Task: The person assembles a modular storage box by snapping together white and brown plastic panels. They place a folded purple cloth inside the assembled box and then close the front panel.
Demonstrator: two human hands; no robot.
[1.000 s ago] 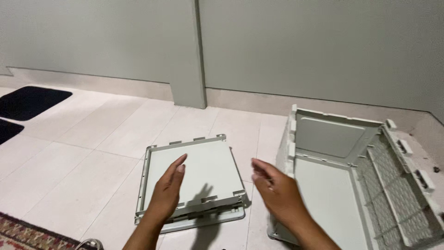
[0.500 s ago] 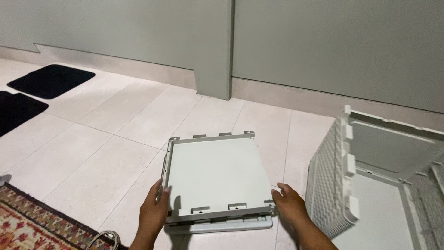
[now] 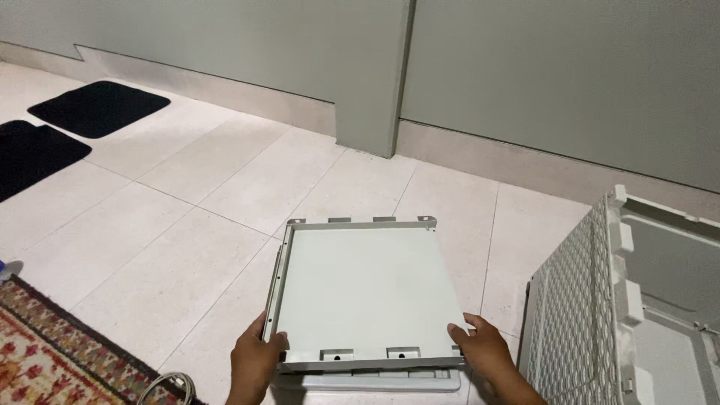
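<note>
1. The left hand [image 3: 255, 364] grips the near left corner of a flat, square, pale grey plastic panel with a raised rim [image 3: 367, 292], thumb hooked over the rim's edge.
2. The right hand [image 3: 484, 352] clasps the panel's near right corner in the same way, thumb on top, fingers underneath.
3. The hands are well apart, one at each near corner, both closed on the panel.
4. The panel sits low over the floor of large pale stone tiles [image 3: 187, 225], its far edge tilted slightly away; a second pale slab [image 3: 375, 380] shows just beneath its near edge.
5. To the right, a white plastic crate with lattice-mesh walls [image 3: 577, 315] lies on its side, near the right hand.
6. A patterned red rug [image 3: 52, 352] lies at the lower left, and two black mats [image 3: 97, 109] rest further off by the grey wall [image 3: 525, 75].
</note>
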